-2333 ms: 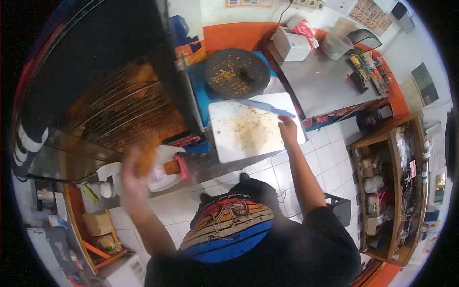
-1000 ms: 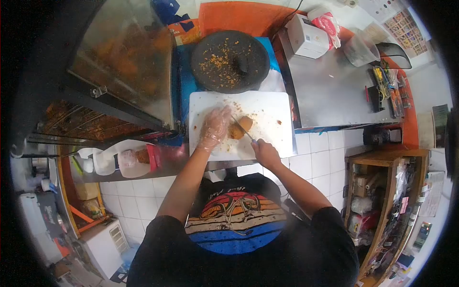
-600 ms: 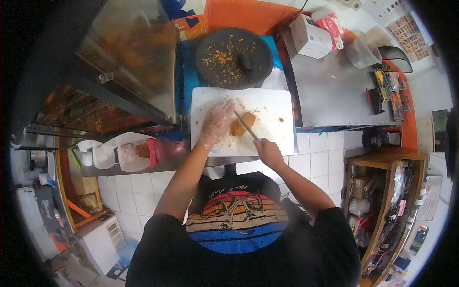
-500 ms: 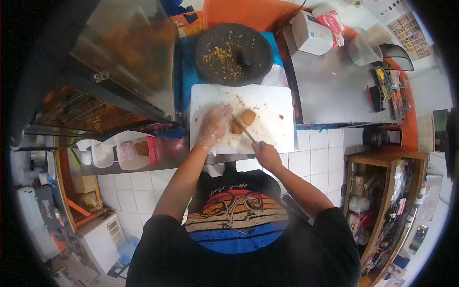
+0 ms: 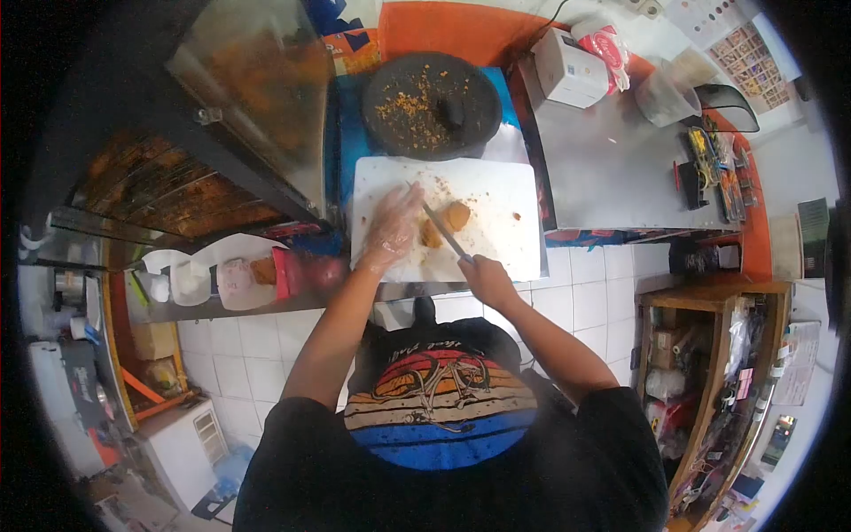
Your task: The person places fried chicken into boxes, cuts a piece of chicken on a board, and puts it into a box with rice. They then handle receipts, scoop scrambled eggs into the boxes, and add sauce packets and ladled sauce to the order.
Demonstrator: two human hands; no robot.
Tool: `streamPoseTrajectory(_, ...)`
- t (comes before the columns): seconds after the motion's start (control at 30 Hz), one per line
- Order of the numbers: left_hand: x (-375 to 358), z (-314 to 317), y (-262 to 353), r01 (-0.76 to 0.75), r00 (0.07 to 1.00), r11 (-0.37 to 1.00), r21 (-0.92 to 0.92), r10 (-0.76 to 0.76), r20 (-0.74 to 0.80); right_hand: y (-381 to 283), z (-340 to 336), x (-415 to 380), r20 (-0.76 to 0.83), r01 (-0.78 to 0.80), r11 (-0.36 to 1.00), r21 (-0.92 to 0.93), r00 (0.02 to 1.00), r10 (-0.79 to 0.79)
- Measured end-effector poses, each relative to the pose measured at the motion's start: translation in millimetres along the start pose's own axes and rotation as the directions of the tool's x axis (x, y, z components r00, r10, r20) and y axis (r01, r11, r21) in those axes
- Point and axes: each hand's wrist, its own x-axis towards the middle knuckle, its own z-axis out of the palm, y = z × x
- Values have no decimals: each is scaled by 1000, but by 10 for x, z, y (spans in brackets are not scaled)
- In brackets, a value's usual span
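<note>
My right hand (image 5: 490, 284) is closed around the handle of a knife (image 5: 448, 236), whose blade slants up and left across the white cutting board (image 5: 510, 195). Two golden-brown pieces of food lie at the blade: a rounded piece (image 5: 457, 215) on its right side and another piece (image 5: 431, 234) on its left. My left hand (image 5: 392, 226), in a clear plastic glove, rests over the left part of the board with its fingers stretched forward beside the blade's far end. Brown crumbs are scattered around the pieces.
Behind the board stands a dark stone mortar (image 5: 386, 133) with orange-brown bits and a pestle inside. A glass-fronted cabinet (image 5: 257, 97) rises at the left. White containers (image 5: 191, 282) line the counter's left edge. A metal worktop (image 5: 612, 168) extends to the right.
The two food pieces now show a wider gap, with the knife between them. The knife and my right hand have shifted slightly left and down. My left hand has moved a little left.
</note>
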Motion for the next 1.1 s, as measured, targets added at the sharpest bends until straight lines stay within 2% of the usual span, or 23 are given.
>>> streamPoseTrajectory(0.1,-169,-73,84,11,999,1000,-14,-10,46,-69,134,-204,34,-90,996,-23,995,90)
streamPoseTrajectory(0.2,-361,147,24,44,997,999,6,-44,59,21,336,-185,53,-157,985,-71,985,161)
streamPoseTrajectory(0.27,-383,237,22,65,996,993,101,-71,55,64,453,-142,33,-201,974,-101,978,205)
streamPoseTrajectory(0.3,-391,270,20,77,995,986,150,-85,49,73,481,-149,34,-200,974,-104,978,204)
streamPoseTrajectory(0.37,-319,265,-87,89,989,987,133,-104,104,73,468,-87,20,-179,977,-112,983,182)
streamPoseTrajectory(0.47,-166,121,-110,48,990,988,150,-67,124,86,251,55,122,-73,997,-28,990,76)
streamPoseTrajectory(0.57,92,-12,10,3,998,994,108,-10,58,-26,-15,-30,5,-103,993,49,995,103)
streamPoseTrajectory(0.7,304,197,-10,-97,995,991,96,99,-22,147,-130,26,-64,-119,993,-9,991,118)
streamPoseTrajectory(0.8,298,411,-28,13,992,994,105,-25,122,299,-104,123,-52,-151,985,-86,988,147)
streamPoseTrajectory(0.9,242,643,-108,89,986,974,208,-115,117,397,59,259,-44,-191,975,-116,981,187)
streamPoseTrajectory(1.0,370,433,-55,-7,981,935,356,-62,183,415,117,375,-6,-208,971,-117,978,209)
streamPoseTrajectory(1.1,411,454,-197,-57,987,974,220,22,158,505,-20,513,68,-88,993,-77,993,93)
